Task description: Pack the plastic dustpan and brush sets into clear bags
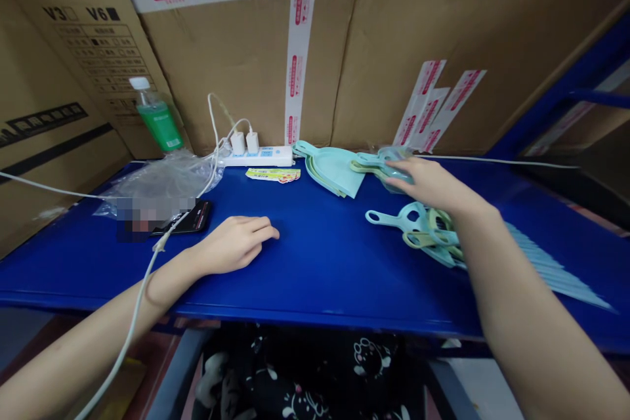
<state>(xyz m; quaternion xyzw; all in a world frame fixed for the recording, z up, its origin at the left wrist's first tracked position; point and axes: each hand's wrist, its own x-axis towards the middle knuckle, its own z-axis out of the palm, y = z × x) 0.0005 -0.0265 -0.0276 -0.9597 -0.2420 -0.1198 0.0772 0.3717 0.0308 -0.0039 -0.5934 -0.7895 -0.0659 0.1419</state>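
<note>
My left hand [236, 244] rests on the blue tabletop [319, 275], fingers loosely bent and holding nothing visible. At the back right, my right hand [428, 180] reaches over light-blue and olive-green handled pieces [374, 164], partly in clear plastic. Its thumb and fingers are apart and touch these pieces; my hand hides some of them. Just left of it lies a stack of light-blue and green dustpans [337, 167]. Below my right forearm is a pile of light-blue and green hand brushes [418, 230], with pale blue bristles [556, 269] showing beyond the arm.
A white power strip [266, 156] with two chargers stands against the cardboard [236, 65]. A colourful packet [273, 175] lies before it. On the left are a green bottle [162, 121], crumpled clear plastic [152, 184] and a black phone-like object [197, 218]. A white cable [140, 302] crosses my left forearm.
</note>
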